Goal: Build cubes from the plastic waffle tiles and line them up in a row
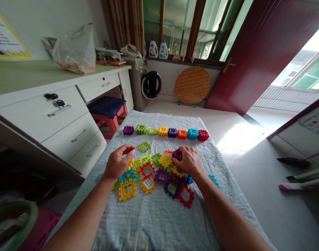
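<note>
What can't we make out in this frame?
All head view:
- Purple piece: far side hidden by the right hand.
- Left hand: thumb and fingertips too small to tell whether they touch.
- Pile: lower pieces covered by upper ones.
- Bottle labels: text too small.
- Wall poster: cut off by left edge.

Sunlight glares off the pale floor [231, 137] beside a dark red door [256, 45]; brown-framed windows [185, 29] sit above a washer [142, 83], white drawers [58, 122] line the left, and a round board [192, 85] leans against the white wall [166, 78].
</note>
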Motion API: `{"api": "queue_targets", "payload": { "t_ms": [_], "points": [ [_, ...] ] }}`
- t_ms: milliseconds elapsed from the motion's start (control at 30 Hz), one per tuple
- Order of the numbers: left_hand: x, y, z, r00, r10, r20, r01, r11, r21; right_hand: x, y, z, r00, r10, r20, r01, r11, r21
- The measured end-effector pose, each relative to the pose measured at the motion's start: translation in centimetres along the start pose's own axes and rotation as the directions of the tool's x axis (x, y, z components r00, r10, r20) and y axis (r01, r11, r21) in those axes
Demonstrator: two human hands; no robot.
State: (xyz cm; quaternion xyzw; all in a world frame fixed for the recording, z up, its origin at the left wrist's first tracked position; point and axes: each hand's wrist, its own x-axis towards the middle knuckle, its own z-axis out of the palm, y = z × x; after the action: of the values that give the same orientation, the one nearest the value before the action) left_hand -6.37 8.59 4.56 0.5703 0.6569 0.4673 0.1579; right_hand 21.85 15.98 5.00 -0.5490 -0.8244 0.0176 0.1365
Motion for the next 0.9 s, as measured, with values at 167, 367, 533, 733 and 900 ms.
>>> {"api": "queue_targets", "payload": {
  "t_ms": [167, 367, 533, 733, 900],
  "points": [
    [0.0, -0.2, 0.1, 1.0, 0.0, -0.004, 0.0, 1.0, 0.007, 0.1, 0.2, 0.3, 1.0, 0.006, 0.006, -0.006, 0.999, 0.054],
    [0.0, 0.1, 0.1, 1.0, 0.007, -0.002, -0.007, 1.0, 0.008, 0.2, -0.1, 0.6, 0.99, -0.122, -0.067, 0.133, 0.967, 0.216],
    [-0.1, 0.2, 0.2, 1.0, 0.016, 0.004, -0.016, 1.0, 0.019, -0.1, -1.1, 0.5, 0.954, -0.297, -0.039, 0.296, 0.912, 0.285],
    [-0.2, 0.4, 0.2, 1.0, 0.03, 0.009, -0.03, 0.999, 0.025, -0.4, -1.1, 0.4, 0.944, -0.327, 0.044, 0.301, 0.908, 0.292],
    [-0.5, 0.9, 0.2, 0.998, 0.053, 0.017, -0.053, 0.998, 0.019, -0.4, -1.0, 0.2, 0.944, -0.325, 0.052, 0.294, 0.904, 0.31]
  ]
}}
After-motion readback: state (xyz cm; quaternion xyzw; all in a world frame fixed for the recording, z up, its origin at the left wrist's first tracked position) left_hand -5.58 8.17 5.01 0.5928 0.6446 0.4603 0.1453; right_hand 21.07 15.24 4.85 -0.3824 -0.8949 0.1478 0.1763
